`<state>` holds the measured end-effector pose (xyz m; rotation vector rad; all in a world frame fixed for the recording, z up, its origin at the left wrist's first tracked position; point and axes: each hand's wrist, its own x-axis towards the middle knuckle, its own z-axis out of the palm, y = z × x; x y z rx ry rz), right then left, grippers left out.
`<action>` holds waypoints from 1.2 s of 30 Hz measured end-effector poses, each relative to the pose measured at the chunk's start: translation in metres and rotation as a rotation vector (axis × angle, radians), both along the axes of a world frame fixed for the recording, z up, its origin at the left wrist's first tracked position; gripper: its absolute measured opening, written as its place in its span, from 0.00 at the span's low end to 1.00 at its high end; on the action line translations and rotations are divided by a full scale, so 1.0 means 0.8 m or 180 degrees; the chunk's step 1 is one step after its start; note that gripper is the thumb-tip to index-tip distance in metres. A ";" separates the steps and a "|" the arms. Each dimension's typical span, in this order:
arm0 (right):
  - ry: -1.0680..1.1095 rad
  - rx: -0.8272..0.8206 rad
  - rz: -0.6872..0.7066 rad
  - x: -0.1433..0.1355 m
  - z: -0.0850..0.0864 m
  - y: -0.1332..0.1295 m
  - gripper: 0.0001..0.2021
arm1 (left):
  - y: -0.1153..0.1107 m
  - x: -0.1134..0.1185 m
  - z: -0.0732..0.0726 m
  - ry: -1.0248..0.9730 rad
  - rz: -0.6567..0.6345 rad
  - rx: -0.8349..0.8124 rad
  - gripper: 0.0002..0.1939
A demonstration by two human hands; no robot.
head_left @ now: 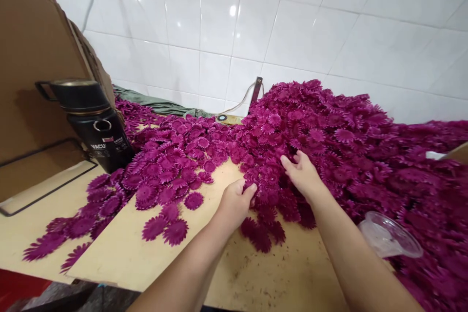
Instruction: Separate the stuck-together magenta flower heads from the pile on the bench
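A big heap of purple artificial flower pieces [314, 122], flat with jagged petals, lies across the table. My left hand [236, 200] is at the near edge of the heap, fingers curled and thumb bent in against a purple flower piece [261, 190]. How much it grips is partly hidden. To the right, my right hand [303, 175] reaches to the face of the heap with fingers partly stretched and apart, its tips at the petals. Below my hands, several dark purple pieces [261, 236] hang together in a loose clump. Single pieces [175, 231] lie flat on the left.
A black vacuum bottle [98, 131] stands at the left, in front of a cardboard box [32, 58]. On the right, a clear plastic cup [389, 236] lies tipped among the petals. Bare wooden board [120, 248] shows along the front. White tiled wall [219, 14] closes off the back.
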<state>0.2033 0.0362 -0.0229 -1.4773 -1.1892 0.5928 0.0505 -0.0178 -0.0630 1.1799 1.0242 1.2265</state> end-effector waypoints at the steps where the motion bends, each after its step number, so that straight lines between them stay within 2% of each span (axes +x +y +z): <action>1: -0.0177 0.0065 0.0056 -0.002 0.001 -0.008 0.26 | 0.002 0.000 0.000 -0.0025 -0.0013 -0.0029 0.14; 2: -0.0361 0.0094 0.0258 -0.007 0.003 -0.018 0.26 | 0.005 0.000 0.001 -0.0058 -0.0031 -0.0057 0.15; 4: -0.0598 -0.0022 0.1061 -0.024 0.005 -0.041 0.20 | 0.009 0.000 0.003 -0.0125 -0.0058 -0.0125 0.19; 6: -0.0497 -0.0248 0.2000 -0.043 0.006 -0.059 0.14 | 0.010 -0.002 0.006 -0.0155 -0.0059 -0.0185 0.22; 8: -0.0262 -0.0312 0.2458 -0.056 0.003 -0.067 0.10 | 0.008 -0.004 0.008 -0.0102 -0.0045 -0.0325 0.25; 9: -0.0165 -0.0287 0.2456 -0.060 0.001 -0.068 0.08 | 0.006 -0.004 0.009 -0.0065 -0.0067 -0.0412 0.26; 11: -0.0048 -0.0235 0.2173 -0.062 -0.005 -0.064 0.07 | 0.003 -0.003 0.009 -0.0049 -0.0119 -0.0436 0.25; 16: -0.0115 0.0093 0.1082 -0.046 -0.016 -0.037 0.11 | -0.004 0.003 0.008 -0.0048 -0.0063 0.0249 0.10; 19: -0.0129 0.0161 0.0493 -0.022 -0.015 -0.013 0.15 | -0.006 0.001 0.005 0.0116 -0.0064 0.0169 0.11; 23: -0.0459 0.0308 0.0268 -0.005 -0.008 -0.008 0.20 | -0.003 -0.001 0.000 0.0224 -0.0036 -0.0050 0.13; 25: -0.0799 0.0376 0.0575 -0.013 -0.004 -0.023 0.23 | 0.001 -0.002 -0.001 0.0167 -0.0034 -0.0105 0.13; 27: -0.0946 0.0175 0.1278 -0.028 -0.001 -0.041 0.19 | 0.006 -0.004 -0.001 0.0087 -0.0004 -0.0168 0.15; 30: -0.0604 -0.0311 0.2137 -0.050 0.001 -0.059 0.16 | 0.012 -0.008 0.001 -0.0029 0.0088 -0.0246 0.20; 33: -0.0206 -0.0452 0.2396 -0.059 0.002 -0.061 0.17 | 0.010 -0.010 0.004 -0.0058 0.0050 -0.0307 0.25; 36: -0.0128 -0.0354 0.2518 -0.059 0.005 -0.057 0.11 | 0.004 -0.006 0.007 -0.0049 -0.0063 -0.0309 0.28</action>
